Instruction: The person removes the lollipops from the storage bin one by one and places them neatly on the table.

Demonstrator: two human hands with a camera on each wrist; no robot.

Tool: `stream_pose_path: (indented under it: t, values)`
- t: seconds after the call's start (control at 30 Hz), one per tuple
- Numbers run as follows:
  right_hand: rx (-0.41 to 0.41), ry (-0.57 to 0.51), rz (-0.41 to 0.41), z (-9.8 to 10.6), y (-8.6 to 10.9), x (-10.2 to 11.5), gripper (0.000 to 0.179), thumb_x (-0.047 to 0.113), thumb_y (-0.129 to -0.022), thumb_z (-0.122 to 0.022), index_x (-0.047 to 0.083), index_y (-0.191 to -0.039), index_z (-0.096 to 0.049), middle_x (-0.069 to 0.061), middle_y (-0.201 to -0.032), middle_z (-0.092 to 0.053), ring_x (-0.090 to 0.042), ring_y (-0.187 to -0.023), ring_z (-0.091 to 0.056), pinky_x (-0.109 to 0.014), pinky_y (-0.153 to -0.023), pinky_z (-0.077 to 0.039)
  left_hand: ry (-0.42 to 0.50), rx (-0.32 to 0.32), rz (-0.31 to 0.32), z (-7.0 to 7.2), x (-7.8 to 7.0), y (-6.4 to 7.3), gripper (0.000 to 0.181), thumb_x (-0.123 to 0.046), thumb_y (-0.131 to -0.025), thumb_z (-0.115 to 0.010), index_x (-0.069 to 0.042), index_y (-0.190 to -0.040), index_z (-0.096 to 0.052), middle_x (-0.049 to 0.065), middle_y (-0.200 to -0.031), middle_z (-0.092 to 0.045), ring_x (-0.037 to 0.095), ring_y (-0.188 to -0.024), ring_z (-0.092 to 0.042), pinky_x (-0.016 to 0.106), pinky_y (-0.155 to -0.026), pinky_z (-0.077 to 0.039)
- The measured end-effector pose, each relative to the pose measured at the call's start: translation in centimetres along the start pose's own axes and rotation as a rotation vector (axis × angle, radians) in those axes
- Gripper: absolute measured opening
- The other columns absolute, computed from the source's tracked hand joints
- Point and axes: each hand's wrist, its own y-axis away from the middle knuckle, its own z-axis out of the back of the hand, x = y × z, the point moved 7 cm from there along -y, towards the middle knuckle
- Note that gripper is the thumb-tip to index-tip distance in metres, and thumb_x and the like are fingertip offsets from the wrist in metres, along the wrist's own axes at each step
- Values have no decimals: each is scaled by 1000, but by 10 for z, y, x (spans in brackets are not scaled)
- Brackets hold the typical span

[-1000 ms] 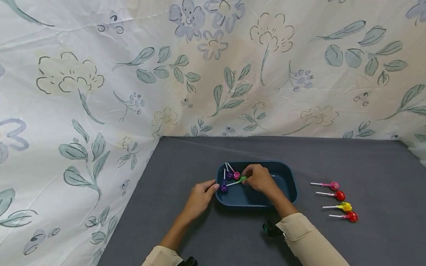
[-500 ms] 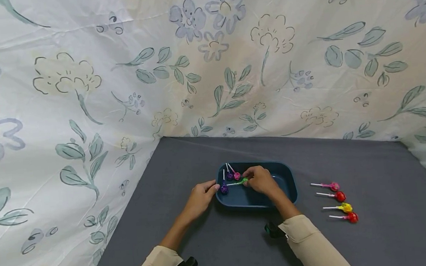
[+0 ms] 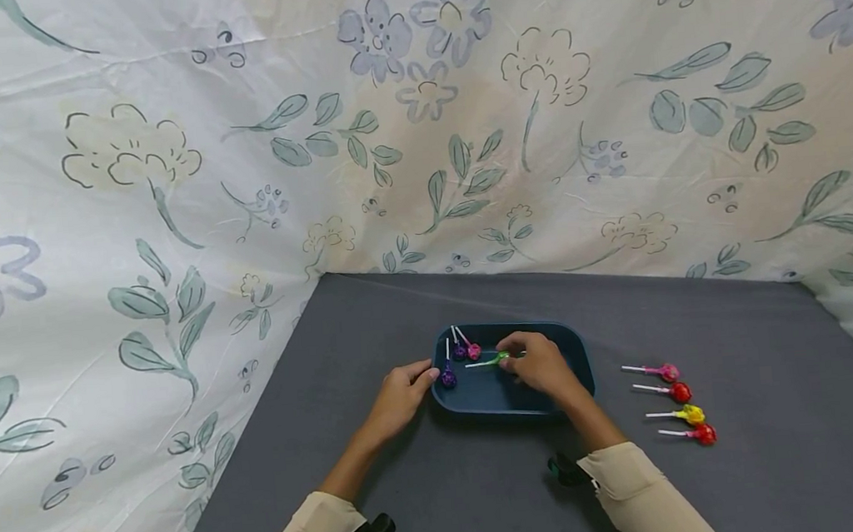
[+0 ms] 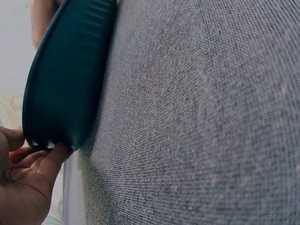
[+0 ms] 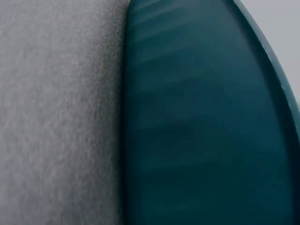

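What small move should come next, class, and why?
Probably lift the green lollipop rightwards out of the tray: the right hand pinches it near its head, it has already shifted right, the left hand holds the tray's left end, and four lollipops lie outside on the right.

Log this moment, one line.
left hand: holds blue rounded-rectangular tray | right hand: pinches green ball-headed lollipop | outside: four white-stick lollipops

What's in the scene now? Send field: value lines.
left hand: holds left end of tray
right hand: pinches green lollipop at candy end
tray: blue, on grey cloth
in tray: near purple lollipop, far purple lollipop, inner pink lollipop
right of tray: outer pink lollipop, far red lollipop, yellow lollipop, near red lollipop
backdrop: floral fabric
unclear: whether green lollipop touches tray floor
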Motion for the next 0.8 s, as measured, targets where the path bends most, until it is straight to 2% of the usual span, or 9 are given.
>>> stream_pose_path:
  t: [0.23, 0.37, 0.57, 0.8]
  values:
    - [-9, -67, -2, 11, 9, -3, 30, 9, -99, -75, 0, -127, -71, -18, -116, -70, -25, -79, -78, -43, -80, -64, 7, -4, 7, -1, 1, 0, 42, -22, -112, -57, 7, -140, -64, 23, -139, -68, 37, -134, -62, 56, -113, -47]
    - [-39, -71, 22, 21, 14, -2, 31, 12, -98, -77, 0, -126, -71, -18, -116, -69, -26, -78, -78, -43, -79, -64, 11, -10, 13, -1, 0, -1, 41, -22, -111, -58, 6, -141, -64, 22, -139, -67, 36, -135, -62, 56, -114, -47]
    - [-57, -61, 51, 33, 22, -4, 31, 14, -99, -77, 2, -127, -72, -20, -126, -70, -31, -83, -78, -44, -78, -64, -11, -21, 13, -2, 0, -1, 40, -20, -111, -57, 8, -140, -64, 23, -139, -67, 37, -135, -61, 56, -114, -47]
    - [-69, -68, 97, 49, 32, -5, 28, 10, -100, -74, 1, -126, -71, -25, -127, -69, -36, -90, -78, -46, -79, -65, -9, -28, -1, -4, -1, -1, 41, -20, -112, -57, 8, -140, -64, 23, -139, -67, 37, -135, -62, 57, -113, -47]
